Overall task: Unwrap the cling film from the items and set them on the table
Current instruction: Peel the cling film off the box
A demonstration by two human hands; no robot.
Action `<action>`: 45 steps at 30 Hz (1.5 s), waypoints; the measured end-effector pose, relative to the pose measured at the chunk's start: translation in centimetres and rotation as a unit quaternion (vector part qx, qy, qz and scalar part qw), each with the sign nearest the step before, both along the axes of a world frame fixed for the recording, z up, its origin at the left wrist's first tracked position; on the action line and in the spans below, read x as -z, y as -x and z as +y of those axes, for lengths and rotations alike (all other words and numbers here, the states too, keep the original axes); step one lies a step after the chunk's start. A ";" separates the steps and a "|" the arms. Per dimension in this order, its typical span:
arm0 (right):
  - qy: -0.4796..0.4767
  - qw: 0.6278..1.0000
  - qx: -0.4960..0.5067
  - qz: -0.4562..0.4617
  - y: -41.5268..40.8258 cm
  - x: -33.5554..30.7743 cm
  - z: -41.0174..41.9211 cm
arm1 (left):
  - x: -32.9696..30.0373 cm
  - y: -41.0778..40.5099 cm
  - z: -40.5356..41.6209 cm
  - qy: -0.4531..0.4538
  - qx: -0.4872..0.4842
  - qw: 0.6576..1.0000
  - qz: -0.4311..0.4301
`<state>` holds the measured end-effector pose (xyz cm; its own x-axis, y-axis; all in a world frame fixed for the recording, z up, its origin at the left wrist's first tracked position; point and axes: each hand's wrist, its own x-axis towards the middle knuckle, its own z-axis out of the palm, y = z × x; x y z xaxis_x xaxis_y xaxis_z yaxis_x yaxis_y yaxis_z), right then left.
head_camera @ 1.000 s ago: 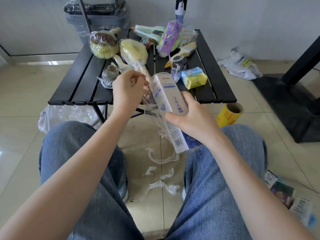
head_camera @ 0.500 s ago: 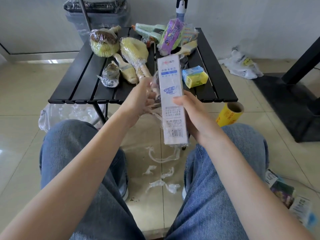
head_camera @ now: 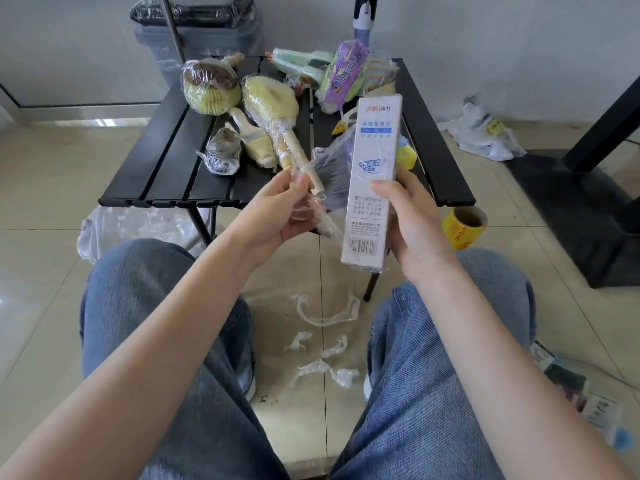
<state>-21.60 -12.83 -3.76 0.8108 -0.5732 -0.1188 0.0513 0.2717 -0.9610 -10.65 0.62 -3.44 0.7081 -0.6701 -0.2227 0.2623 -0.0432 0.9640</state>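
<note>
My right hand (head_camera: 412, 223) grips a long white box (head_camera: 374, 161) with blue print, held upright above my knees in front of the black slatted table (head_camera: 166, 161). A sheet of cling film (head_camera: 329, 174) stretches off the box's left side. My left hand (head_camera: 277, 209) pinches that film to the left of the box. On the table lie several wrapped items: a round brush (head_camera: 211, 88), a yellow long-handled brush (head_camera: 273, 109), a paint brush (head_camera: 252, 140), a small dark object (head_camera: 221, 155) and a purple packet (head_camera: 343, 72).
Scraps of cling film (head_camera: 322, 358) lie on the tiled floor between my legs. A yellow film roll (head_camera: 464, 226) lies right of the table. A clear bag (head_camera: 138, 226) sits under its left side. A grey bin (head_camera: 197, 32) stands behind. A black stand base (head_camera: 571, 209) is at right.
My right hand has turned the box from tilted to upright and raised it. My left hand has moved down and left, drawing the film away from the box.
</note>
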 end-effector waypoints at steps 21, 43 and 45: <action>-0.077 0.995 0.009 -0.065 -0.4 -0.4 1.1 | -0.1 0.9 -1.0 -0.184 0.003 0.944 -0.272; -0.228 0.967 -0.029 -0.108 0.7 0.1 0.7 | -0.4 -0.2 0.6 -0.120 -0.027 0.955 -0.270; -0.244 0.961 -0.039 -0.123 0.7 0.3 0.7 | -0.1 0.3 0.0 -0.093 -0.039 0.965 -0.243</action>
<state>-22.32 -12.10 -4.02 0.8865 -0.4351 -0.1573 0.2221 0.6985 -0.6803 -10.91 0.66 -3.36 0.8063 -0.5903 0.0371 -0.2096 -0.2266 0.9512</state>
